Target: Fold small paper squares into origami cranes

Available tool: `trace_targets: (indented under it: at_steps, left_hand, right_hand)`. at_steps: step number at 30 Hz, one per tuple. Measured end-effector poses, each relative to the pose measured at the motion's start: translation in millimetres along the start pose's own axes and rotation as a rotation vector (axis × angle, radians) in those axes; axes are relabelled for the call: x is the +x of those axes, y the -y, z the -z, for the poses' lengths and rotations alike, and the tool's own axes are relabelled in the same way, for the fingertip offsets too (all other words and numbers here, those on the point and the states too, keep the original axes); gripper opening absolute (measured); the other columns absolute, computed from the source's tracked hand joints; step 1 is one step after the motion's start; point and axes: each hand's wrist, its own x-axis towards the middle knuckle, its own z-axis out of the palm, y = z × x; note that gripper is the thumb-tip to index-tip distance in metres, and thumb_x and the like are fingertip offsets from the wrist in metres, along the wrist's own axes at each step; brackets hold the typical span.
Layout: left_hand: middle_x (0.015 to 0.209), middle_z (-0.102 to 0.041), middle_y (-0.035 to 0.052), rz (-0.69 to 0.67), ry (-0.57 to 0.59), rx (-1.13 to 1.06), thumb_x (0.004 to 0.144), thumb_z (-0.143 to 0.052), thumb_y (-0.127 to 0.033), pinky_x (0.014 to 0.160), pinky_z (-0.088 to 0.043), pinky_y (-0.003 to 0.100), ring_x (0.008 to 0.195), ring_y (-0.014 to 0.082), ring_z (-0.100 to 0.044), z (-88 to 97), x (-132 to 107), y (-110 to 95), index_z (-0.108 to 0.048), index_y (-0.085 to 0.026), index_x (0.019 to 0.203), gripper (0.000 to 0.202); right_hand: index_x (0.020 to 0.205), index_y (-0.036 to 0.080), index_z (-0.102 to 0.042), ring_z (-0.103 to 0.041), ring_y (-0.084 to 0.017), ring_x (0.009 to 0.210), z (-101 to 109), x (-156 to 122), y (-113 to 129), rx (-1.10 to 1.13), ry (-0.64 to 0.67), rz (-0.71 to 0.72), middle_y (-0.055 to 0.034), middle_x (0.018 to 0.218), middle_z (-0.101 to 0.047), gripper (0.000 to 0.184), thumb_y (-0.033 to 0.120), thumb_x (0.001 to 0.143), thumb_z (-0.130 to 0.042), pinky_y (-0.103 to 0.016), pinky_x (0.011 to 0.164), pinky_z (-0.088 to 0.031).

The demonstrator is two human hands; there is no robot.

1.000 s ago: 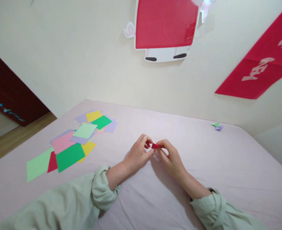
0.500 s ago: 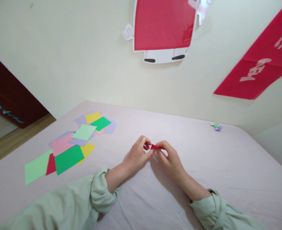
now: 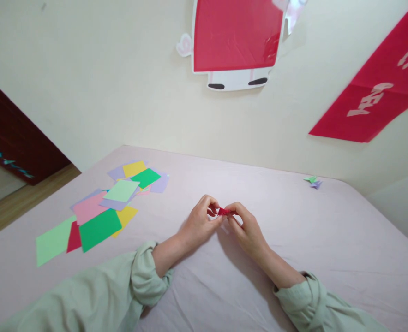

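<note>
A small folded piece of red paper [image 3: 222, 211] is held between my two hands, over the middle of the pale pink cloth surface [image 3: 204, 295]. My left hand [image 3: 200, 221] pinches its left side with thumb and fingers. From the other side, my right hand [image 3: 246, 229] grips it with thumb and index finger. The fingertips cover much of the paper, so its full shape is hidden; a small pointed part shows between them.
Loose coloured paper sheets, among them a green sheet [image 3: 100, 229] and a pink sheet [image 3: 91, 207], overlap on the left. At the far right lie a folded green paper piece [image 3: 310, 179] and a folded purple one [image 3: 316, 184]. A wall [image 3: 148, 101] rises behind.
Slightly more of the red paper shows between my fingertips. Both hands keep nearly the same place and grip.
</note>
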Motion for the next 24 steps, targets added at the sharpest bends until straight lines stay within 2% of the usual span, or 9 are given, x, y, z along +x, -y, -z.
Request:
trace_targets:
  at_steps: [24]
  left_hand:
    - [0.087, -0.055, 0.0002, 0.020, -0.001, -0.017, 0.079, -0.063, -0.021, 0.070, -0.049, 0.027, 0.077, 0.0131, -0.056, -0.1, 0.2, 0.6, -0.051, -0.019, 0.087, 0.014]
  right_hand:
    - [0.094, 0.021, -0.060, -0.059, -0.019, 0.085, -1.2, -0.6, -5.9, 0.021, -0.002, 0.019, -0.0035, 0.088, -0.062, 0.017, 0.014, 0.087, -0.046, -0.032, 0.077, -0.047]
